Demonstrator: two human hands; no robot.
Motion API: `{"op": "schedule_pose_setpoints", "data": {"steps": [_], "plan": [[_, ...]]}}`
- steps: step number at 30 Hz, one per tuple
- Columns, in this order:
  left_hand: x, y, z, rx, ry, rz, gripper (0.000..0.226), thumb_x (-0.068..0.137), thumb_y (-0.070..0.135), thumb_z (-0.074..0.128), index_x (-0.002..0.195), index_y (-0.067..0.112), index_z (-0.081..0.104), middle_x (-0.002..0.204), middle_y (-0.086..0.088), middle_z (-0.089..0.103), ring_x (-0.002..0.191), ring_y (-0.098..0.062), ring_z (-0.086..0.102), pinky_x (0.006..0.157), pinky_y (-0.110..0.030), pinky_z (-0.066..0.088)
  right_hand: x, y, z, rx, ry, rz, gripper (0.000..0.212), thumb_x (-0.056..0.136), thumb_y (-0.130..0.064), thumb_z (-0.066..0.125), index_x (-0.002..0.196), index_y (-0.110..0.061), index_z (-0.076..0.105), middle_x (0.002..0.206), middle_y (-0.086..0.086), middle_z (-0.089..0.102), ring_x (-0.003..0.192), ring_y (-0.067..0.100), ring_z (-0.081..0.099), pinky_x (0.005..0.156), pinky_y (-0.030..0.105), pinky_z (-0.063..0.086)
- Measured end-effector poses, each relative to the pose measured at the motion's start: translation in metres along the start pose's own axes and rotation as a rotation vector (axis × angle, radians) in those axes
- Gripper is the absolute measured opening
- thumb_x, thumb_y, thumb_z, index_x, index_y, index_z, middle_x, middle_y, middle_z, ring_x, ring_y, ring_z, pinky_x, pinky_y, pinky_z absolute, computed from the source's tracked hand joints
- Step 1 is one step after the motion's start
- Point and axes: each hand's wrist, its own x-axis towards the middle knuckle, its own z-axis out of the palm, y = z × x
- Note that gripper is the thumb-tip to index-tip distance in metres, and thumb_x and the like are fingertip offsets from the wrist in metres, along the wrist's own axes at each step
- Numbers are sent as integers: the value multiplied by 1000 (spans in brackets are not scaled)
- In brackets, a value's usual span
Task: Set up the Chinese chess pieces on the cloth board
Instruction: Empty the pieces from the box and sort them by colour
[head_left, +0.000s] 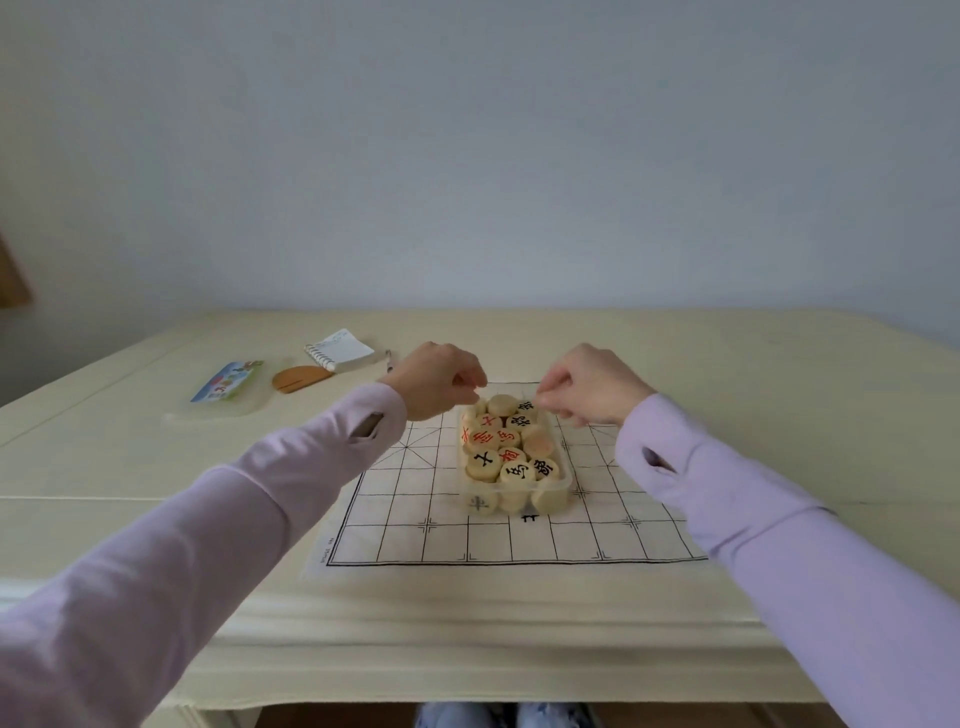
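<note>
Atop cloth board — piece-filled box

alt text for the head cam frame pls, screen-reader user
Left hand and right hand, fingers curled, reach to the far end of a clear plastic box heaped with wooden Chinese chess pieces, which sits on the cloth board on a cream table. Whether they grip anything is unclear. A spiral notepad lies beyond, left.

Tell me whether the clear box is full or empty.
Full: wooden pieces pile up to the rim of the clear box.
</note>
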Motion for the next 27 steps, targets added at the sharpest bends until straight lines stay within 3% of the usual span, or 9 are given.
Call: {"op": "schedule_pose_setpoints", "data": {"steps": [3,8,13,17,20,23,25,27], "plan": [[8,13,13,74,-107,39,32,88,29,61,118,17,63,115,2,66,102,-13,60,85,-19,40,9,-13,14,-116,8,-102,22,87,-14,64,108,-12,71,108,4,70,102,20,64,92,30,49],[24,20,22,205,-137,20,29,94,31,50,111,13,66,106,-4,68,100,-22,61,86,-32,48,29,-5,26,-151,-31,-56,35,88,1,52,116,-15,66,116,6,67,106,23,61,93,31,49],[28,16,18,94,-137,-81,33,100,29,41,110,9,65,103,-8,68,96,-24,60,77,-29,41,39,2,22,3,-40,-37,39,90,2,45,122,-14,62,121,6,64,112,21,58,96,30,46],[25,11,18,-108,-112,-133,28,98,24,44,109,11,66,100,-5,70,84,-16,57,78,-25,42,44,6,25,149,-67,-19,31,90,-10,56,120,-11,63,119,9,65,111,22,60,101,37,45],[22,11,17,-220,-81,-128,25,96,19,47,105,10,69,90,-1,69,80,-15,56,77,-23,43,44,6,29,226,-42,-25,26,85,-24,67,107,-12,69,102,11,71,96,23,66,94,39,50],[20,10,12,-178,-80,-103,21,91,18,54,103,14,71,90,2,70,87,-16,61,81,-25,46,43,9,29,288,14,-2,18,86,-22,66,100,-11,71,98,11,72,80,17,63,69,26,48],[19,10,7,-86,-162,-89,21,86,21,62,104,16,71,100,1,71,96,-16,62,89,-28,48,42,11,27,313,22,18,19,87,-22,65,100,-10,71,98,10,73,78,14,63,59,19,41],[19,11,3,1,-303,-77,24,83,24,67,106,18,71,104,2,71,100,-16,63,94,-33,48,42,11,25,326,11,33,23,88,-23,64,106,-10,67,98,9,72,79,14,65,58,19,42]]}}
